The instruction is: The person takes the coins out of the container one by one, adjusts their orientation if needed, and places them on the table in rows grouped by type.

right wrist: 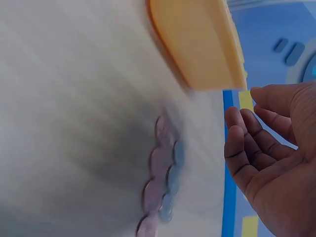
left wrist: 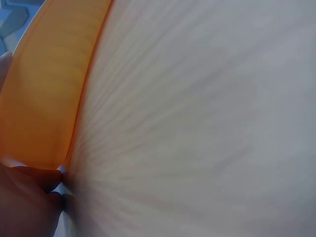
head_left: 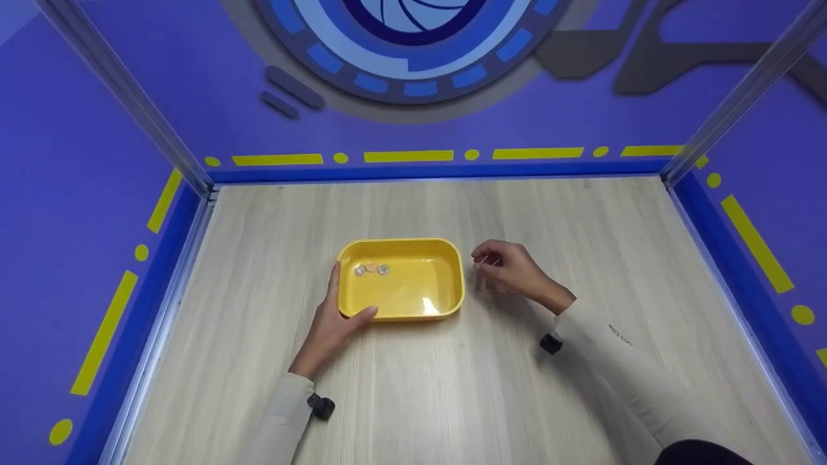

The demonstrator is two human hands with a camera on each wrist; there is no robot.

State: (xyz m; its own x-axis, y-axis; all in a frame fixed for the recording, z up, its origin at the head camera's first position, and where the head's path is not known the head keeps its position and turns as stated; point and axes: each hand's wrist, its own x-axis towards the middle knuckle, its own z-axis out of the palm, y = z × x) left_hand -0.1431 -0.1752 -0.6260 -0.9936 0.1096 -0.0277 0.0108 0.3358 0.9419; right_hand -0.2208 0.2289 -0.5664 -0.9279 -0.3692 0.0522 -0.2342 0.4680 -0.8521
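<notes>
On the table stands a yellow plastic tray (head_left: 413,316). My left hand (head_left: 333,329) grips its near left corner, fingers along the left wall and thumb on the near rim. Inside, by the far left, lie two silver coin-like discs (head_left: 383,270) and a copper-coloured one (head_left: 371,267). Just right of the tray is my right hand (head_left: 513,265), its fingers loosely curled. The right wrist view shows nothing between those fingers (right wrist: 237,140). Below them, rows of small pinkish and bluish discs (right wrist: 159,163) are blurred; whether they are joined cannot be told.
Pale wood-grain table (head_left: 413,387) surrounds the tray. Blue-purple panels with yellow markings (head_left: 408,156) stand at the back and both sides, joined by metal corner posts (head_left: 730,103). A dark rounded shape (head_left: 701,452) shows at the bottom right edge.
</notes>
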